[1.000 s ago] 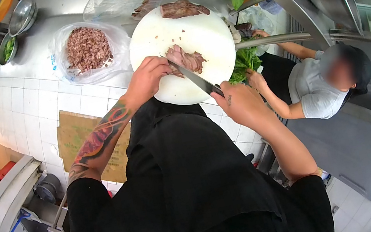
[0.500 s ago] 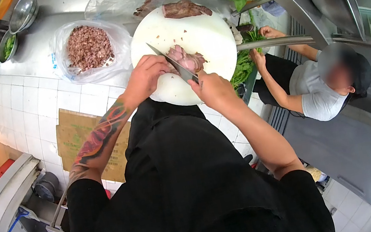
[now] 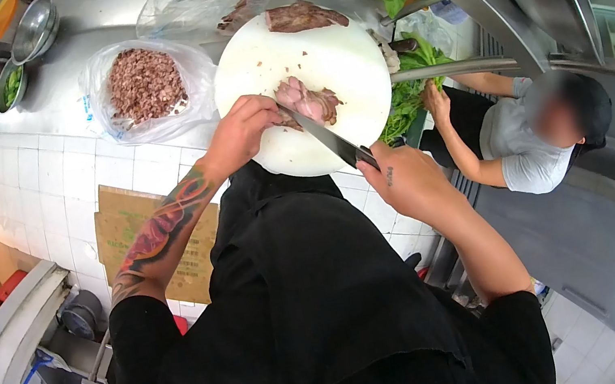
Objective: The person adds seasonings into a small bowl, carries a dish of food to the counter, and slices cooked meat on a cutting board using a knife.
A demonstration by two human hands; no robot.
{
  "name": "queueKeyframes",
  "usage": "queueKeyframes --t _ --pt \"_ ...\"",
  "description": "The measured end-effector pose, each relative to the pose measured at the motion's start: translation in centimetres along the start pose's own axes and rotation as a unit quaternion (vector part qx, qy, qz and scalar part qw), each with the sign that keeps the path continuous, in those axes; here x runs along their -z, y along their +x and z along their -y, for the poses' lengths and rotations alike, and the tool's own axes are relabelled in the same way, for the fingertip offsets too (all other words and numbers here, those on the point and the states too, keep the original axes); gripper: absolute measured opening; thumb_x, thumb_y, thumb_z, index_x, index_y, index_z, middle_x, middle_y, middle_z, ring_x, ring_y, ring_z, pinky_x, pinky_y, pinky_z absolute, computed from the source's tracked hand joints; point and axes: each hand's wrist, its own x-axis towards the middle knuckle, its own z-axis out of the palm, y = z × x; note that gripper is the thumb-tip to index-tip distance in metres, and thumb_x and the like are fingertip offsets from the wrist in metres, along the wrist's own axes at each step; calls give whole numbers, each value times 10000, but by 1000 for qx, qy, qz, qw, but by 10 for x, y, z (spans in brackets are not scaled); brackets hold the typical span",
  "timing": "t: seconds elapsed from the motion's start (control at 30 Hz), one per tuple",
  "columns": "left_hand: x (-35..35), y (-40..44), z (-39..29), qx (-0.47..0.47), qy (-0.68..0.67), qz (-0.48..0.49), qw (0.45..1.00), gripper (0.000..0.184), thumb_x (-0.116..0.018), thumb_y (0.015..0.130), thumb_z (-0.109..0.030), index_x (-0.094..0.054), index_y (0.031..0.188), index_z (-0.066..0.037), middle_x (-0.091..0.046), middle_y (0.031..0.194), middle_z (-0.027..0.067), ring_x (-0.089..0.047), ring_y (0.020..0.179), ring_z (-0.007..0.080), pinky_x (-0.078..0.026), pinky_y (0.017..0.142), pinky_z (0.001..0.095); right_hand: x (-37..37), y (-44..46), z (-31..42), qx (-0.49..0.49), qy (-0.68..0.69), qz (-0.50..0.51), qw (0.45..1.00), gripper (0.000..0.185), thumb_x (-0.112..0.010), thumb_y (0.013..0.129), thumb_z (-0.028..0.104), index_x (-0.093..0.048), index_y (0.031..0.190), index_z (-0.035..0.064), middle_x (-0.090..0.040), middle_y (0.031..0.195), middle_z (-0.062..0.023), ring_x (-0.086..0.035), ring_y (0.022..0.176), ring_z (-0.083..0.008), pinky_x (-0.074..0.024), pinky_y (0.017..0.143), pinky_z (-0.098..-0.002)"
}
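On a round white cutting board (image 3: 264, 60) lies a small heap of sliced meat (image 3: 312, 102), pink inside with brown edges. My right hand (image 3: 408, 178) grips the handle of a kitchen knife (image 3: 331, 140), whose blade slants up to the left with its tip beside the meat. With fingers curled, my left hand (image 3: 247, 128) presses on the piece of meat at the heap's left side, partly covering it. A longer brown chunk of meat (image 3: 305, 16) rests at the board's far edge.
Left of the board stands a plastic bag (image 3: 201, 79) of diced meat (image 3: 146, 83). Metal bowls (image 3: 34, 30) are at the far left. To the right, a metal bar (image 3: 458, 67) crosses near leafy greens (image 3: 411, 104), where another person (image 3: 514, 127) handles them.
My right hand has drawn the knife back, down and to the right, so more of the meat shows. My left hand has stayed nearly in place. The other person's hands have shifted.
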Motion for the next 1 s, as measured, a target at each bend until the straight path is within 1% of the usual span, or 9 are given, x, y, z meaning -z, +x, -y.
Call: queueKeyframes --t 0.23,0.27,0.33,0.4,0.47,0.6,0.73,0.87,1.0 --pt "-1 0 2 1 -4 -9 1000 285 -668 715 98 -679 953 -59 -639 1077 76 -599 1036 310 -508 893 391 -23 54 8 32 18 -69 997 346 -553 1001 328 -607 931 -6 -664 716 -233 -666 702 -435 -523 666 -525" --pt "-1 -1 3 2 -4 -7 1000 285 -668 715 98 -679 953 -59 -639 1077 76 -599 1036 310 -508 893 391 -17 47 10 32 19 -68 997 346 -553 1001 328 -607 931 -6 -664 716 -233 -666 702 -435 -523 666 -525" --pt "-3 -2 5 6 -11 -11 1000 289 -667 715 101 -680 954 -60 -643 1081 76 -600 1035 310 -506 895 392 3 30 10 -19 -6 42 999 369 -546 1002 319 -607 944 -41 -683 765 -237 -687 751 -430 -543 707 -525" --pt "-3 -4 5 10 -10 -19 1000 291 -667 714 102 -681 957 -59 -642 1079 77 -599 1037 312 -505 896 390 -23 47 8 -12 1 38 999 395 -540 1005 340 -601 984 -50 -684 764 -245 -689 760 -433 -541 729 -525" --pt "-2 0 4 6 -8 -29 1000 294 -667 713 102 -682 960 -58 -642 1077 78 -599 1039 313 -505 897 389 -61 77 20 -28 14 -37 999 394 -542 1003 351 -594 1021 -39 -690 795 -247 -686 795 -439 -537 753 -525" --pt "5 0 4 -2 -16 -9 1000 287 -667 729 95 -690 974 -54 -635 1068 82 -599 1041 313 -506 899 394 -39 76 2 -14 59 -10 998 357 -539 1006 345 -590 1034 -7 -692 846 -243 -676 855 -441 -525 770 -540" --pt "7 0 6 4 -7 1 1000 283 -665 739 94 -697 979 -54 -631 1057 82 -600 1045 305 -513 894 392 -14 37 9 -6 19 -20 1000 373 -558 1001 344 -561 928 -21 -644 711 -241 -650 714 -449 -505 668 -530" --pt "6 -2 8 2 3 3 1000 260 -650 755 66 -695 971 -71 -634 1066 56 -601 1056 278 -519 880 368 0 15 11 -21 -2 24 999 333 -551 1001 310 -579 945 -17 -670 754 -242 -676 741 -430 -528 685 -521" --pt "8 -1 10 6 -13 -2 1000 287 -666 727 98 -704 962 -63 -634 1061 80 -606 1034 300 -521 876 386 -16 42 13 18 -4 -25 1000 347 -561 997 316 -587 934 -25 -661 722 -230 -667 716 -435 -523 677 -523"
